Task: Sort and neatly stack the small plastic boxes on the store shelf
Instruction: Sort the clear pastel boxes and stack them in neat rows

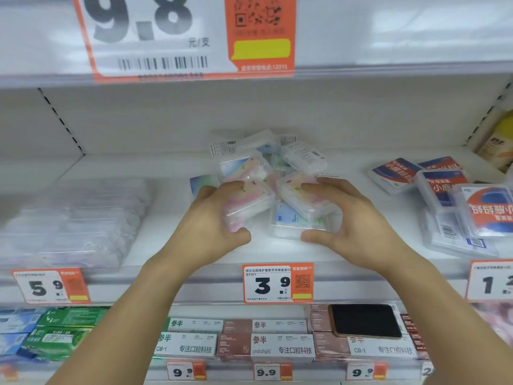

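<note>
A loose heap of several small clear plastic boxes (277, 162) with pastel contents lies in the middle of the white shelf (172, 168). My left hand (211, 223) grips a pink-tinted box (249, 201) at the heap's front left, fingers over its top and thumb under its near edge. My right hand (349, 220) curls round two stacked boxes at the front right: a tilted upper one (294, 190) on a blue-labelled lower one (288, 220). Further boxes behind lie at odd angles, some showing barcode labels.
Clear flat packs (75, 218) are piled on the shelf's left. Red-and-blue labelled boxes (449, 195) sit at the right. Price tags 5.9, 3.9 (277, 283) line the shelf edge. Below, toothpaste cartons carry a dark phone (366, 320). An upper shelf rail with a 9.8 tag (183, 34) overhangs.
</note>
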`<act>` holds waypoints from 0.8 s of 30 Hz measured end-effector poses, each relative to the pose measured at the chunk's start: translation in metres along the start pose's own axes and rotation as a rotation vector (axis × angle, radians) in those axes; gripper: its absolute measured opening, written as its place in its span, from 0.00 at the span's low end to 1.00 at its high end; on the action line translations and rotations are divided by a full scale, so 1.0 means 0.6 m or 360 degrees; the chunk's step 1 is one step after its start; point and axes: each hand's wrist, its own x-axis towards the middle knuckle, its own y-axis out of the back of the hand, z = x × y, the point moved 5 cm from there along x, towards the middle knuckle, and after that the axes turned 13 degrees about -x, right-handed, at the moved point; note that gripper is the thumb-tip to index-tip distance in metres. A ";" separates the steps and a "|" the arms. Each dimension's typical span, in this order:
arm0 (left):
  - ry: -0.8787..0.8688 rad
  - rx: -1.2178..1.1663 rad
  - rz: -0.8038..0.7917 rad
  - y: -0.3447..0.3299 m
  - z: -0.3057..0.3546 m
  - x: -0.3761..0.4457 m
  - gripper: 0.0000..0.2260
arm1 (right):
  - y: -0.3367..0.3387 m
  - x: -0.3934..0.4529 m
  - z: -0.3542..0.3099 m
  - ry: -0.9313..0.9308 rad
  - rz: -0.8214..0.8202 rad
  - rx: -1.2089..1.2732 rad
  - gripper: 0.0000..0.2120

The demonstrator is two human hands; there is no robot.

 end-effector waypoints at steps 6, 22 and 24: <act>-0.0017 0.0078 0.0288 0.012 -0.018 0.014 0.29 | -0.001 0.007 -0.025 0.0095 0.0317 0.0201 0.24; -0.0109 -0.0249 0.0453 0.062 -0.020 -0.004 0.29 | -0.010 -0.002 -0.048 -0.0070 0.0388 0.0103 0.22; -0.0097 -0.0256 0.0404 0.063 -0.022 -0.005 0.29 | -0.023 -0.005 -0.053 -0.0042 0.0251 0.0013 0.25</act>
